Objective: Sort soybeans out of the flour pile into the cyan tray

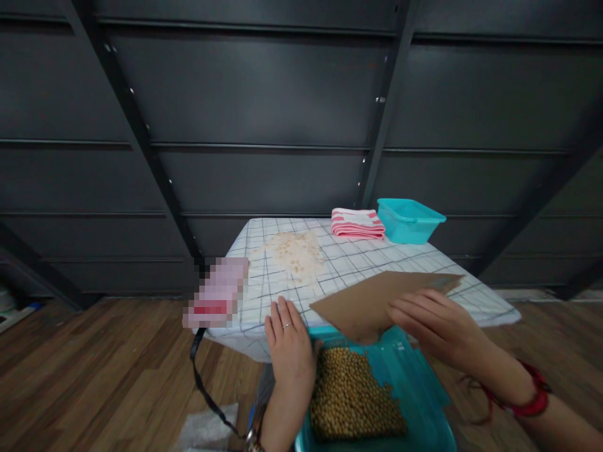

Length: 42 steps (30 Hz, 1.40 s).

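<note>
My right hand (428, 320) grips a piece of brown cardboard (362, 302), fingers over its right part. The cardboard is tilted over the table's front edge and the far end of a teal plastic bin (419, 395). Inside the bin lies a heap of small tan, round beans or grains (351, 395), mostly on the left side. My left hand (289, 348) has its fingers stretched out flat at the cloth's front edge, right beside the bin's left rim. Its thumb is partly hidden near the rim. On the checked tablecloth (277, 295) is a patch of pale powder and bits (296, 254).
A folded pink-and-white striped towel (358, 224) and a smaller turquoise basin (409, 223) stand at the table's back right. At the left edge is a blurred pink object (219, 289) with a black strap (200, 376). Dark metal panels (254, 94) rise behind.
</note>
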Motion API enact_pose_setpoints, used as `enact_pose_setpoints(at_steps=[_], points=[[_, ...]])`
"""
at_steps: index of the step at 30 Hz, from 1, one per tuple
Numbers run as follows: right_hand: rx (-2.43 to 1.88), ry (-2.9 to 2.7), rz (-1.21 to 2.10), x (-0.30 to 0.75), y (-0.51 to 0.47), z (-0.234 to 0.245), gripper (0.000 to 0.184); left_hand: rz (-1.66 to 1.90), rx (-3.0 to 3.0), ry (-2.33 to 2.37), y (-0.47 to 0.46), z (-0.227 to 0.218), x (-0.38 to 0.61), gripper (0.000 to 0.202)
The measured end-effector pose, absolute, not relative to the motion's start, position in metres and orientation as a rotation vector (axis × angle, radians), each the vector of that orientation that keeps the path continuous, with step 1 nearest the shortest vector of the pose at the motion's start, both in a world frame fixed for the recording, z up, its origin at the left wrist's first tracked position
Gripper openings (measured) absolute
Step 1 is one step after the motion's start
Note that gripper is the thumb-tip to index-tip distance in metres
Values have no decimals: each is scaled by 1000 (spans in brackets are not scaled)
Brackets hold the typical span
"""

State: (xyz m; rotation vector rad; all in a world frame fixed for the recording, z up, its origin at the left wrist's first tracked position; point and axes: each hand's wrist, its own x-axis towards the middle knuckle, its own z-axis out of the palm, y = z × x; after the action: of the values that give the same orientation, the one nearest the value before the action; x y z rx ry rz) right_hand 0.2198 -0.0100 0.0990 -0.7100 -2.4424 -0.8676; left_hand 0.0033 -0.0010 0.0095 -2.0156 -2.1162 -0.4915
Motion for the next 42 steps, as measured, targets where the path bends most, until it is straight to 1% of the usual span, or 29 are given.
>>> enact_pose_setpoints(at_steps=[5,9,17,21,28,31,36,39,42], points=[[-698,-2365,-1064,202,16,90,31,-527,-1978,-2040,0,0,2,72],[-643,-2322,-1122,198,35,91,25,-522,-1965,-2012,1,-2,2,72],[-598,-2332,-1040,213,17,109,26,-551,-1933,-2068,4,-5,4,74],[-606,-2377,-998,207,11,105,30,-538,-1943,-2066,4,-6,3,73],[-587,-2311,-1081,201,47,92,26,-557,-1899,-2052,6,-11,4,74],[-564,-2277,-1067,211,57,102,25,-555,-1906,-2041,7,-12,4,72],[-625,-2223,-966,232,78,129,35,-559,-1907,-2045,5,-10,4,71],[-696,-2181,-943,234,102,134,39,-560,-1921,-2034,4,-9,3,71],[-734,-2090,-1007,223,128,126,33,-573,-1912,-2014,5,-11,3,70]])
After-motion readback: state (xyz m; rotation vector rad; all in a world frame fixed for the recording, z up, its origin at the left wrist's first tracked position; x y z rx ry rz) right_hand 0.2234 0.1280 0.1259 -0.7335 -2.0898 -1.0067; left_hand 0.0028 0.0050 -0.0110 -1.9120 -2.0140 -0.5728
